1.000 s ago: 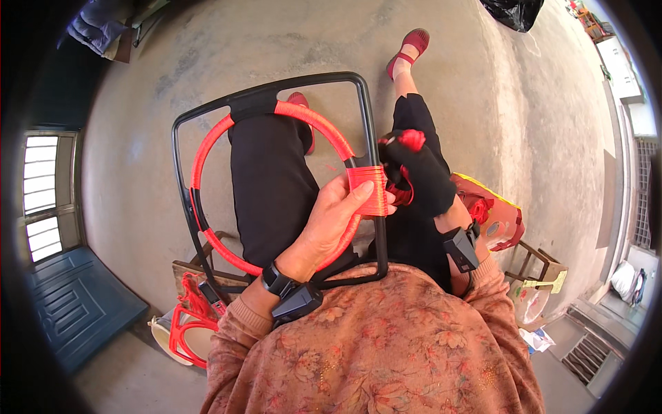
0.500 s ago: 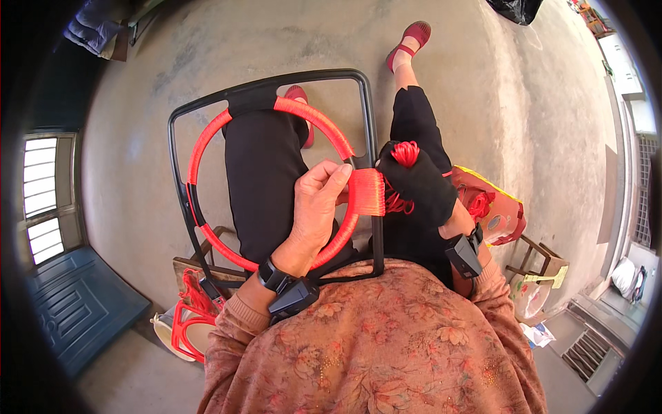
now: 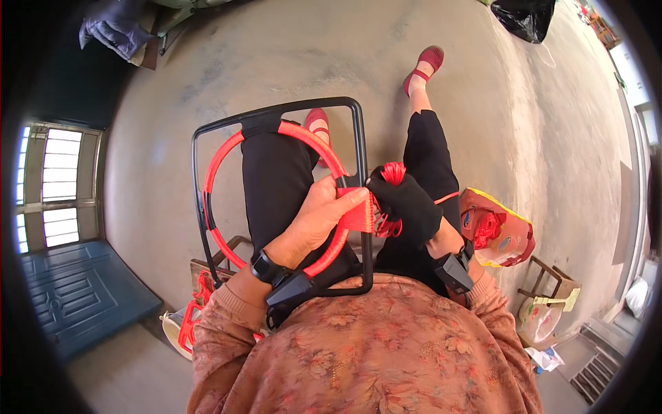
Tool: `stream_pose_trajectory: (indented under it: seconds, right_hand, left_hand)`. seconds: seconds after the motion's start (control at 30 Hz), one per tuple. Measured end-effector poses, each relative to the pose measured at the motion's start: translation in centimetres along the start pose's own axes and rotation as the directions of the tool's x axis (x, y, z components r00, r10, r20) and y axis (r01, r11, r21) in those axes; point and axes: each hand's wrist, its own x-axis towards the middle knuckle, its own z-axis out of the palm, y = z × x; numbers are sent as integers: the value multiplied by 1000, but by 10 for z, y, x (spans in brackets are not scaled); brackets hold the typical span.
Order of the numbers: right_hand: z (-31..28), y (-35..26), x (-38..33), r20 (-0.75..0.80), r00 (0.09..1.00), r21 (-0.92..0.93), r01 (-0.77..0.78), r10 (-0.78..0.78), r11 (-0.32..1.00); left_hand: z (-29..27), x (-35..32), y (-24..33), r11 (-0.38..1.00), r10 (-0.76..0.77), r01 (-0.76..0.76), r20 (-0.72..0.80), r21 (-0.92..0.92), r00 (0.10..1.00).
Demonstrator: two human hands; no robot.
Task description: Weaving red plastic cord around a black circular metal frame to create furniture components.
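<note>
The black rectangular frame point(image 3: 360, 134) lies over the lap, its near edge at the waist, probably so the left thigh point(image 3: 276, 190) steadies it. The bare left hand point(image 3: 310, 217) has its grip pinching the red cord wrapping point(image 3: 356, 219) where ring meets side bar, seemingly holding the turns tight. Just beside, the gloved right hand point(image 3: 412, 212) closes its grip around a red cord bundle point(image 3: 394, 172). Farther right, a red bag point(image 3: 514, 250) keeps more cord handy.

One black frame point(image 3: 362, 148), one red-wrapped ring point(image 3: 324, 149), one black glove point(image 3: 412, 212) — plus two red shoes point(image 3: 432, 58).
</note>
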Motion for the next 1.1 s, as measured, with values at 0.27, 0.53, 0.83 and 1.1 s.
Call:
stream_pose_trajectory:
  seconds: [0.27,0.53,0.83,1.1]
  right_hand:
    - [-46,-12,17,-454,890,-75,9,-43,997]
    - [-2,-67,64,-184,880,-249,388,-437,887]
    - [18,-66,74,-321,896,-403,165,-308,900]
    - [18,-66,65,-393,869,-343,164,-300,925]
  left_hand:
    - [6,-11,-23,971,199,-224,-245,-82,949]
    - [3,-13,-25,586,664,-370,-165,721,729]
    - [-10,-5,-23,425,721,-400,-37,812,691]
    - [-10,-5,-21,375,697,-416,44,829,716]
